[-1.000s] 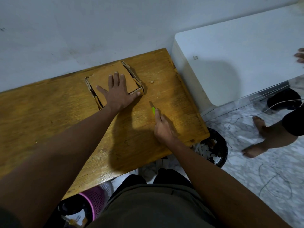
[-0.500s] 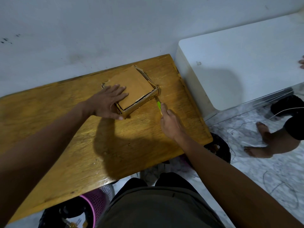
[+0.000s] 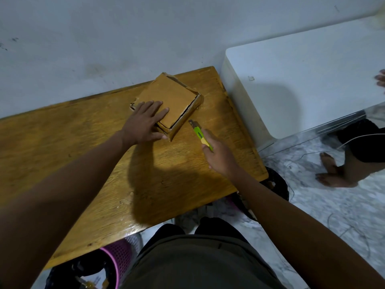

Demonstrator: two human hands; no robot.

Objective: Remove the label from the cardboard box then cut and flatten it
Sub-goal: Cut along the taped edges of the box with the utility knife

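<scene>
A small brown cardboard box (image 3: 173,97) lies on the wooden table (image 3: 62,147) near its far right corner, its top panel sunk between ragged side walls. My left hand (image 3: 144,122) rests flat on the box's near-left corner, fingers spread over the top and thumb against the front wall. My right hand (image 3: 218,157) grips a green and yellow utility knife (image 3: 200,135). Its blade tip points at the box's right wall, a short gap away. No label shows on the box.
A white cabinet (image 3: 302,84) stands against the table's right end. A dark bin (image 3: 277,184) sits below the table's right corner, a pink basket (image 3: 118,257) under its front edge. Another person's foot (image 3: 331,172) and fingers (image 3: 381,78) are at the right. Cables lie on the marble floor.
The box has been turned and shifted to the right on the table. My left hand moved from flat on its top to its near-left corner. The knife came up beside the box's right wall.
</scene>
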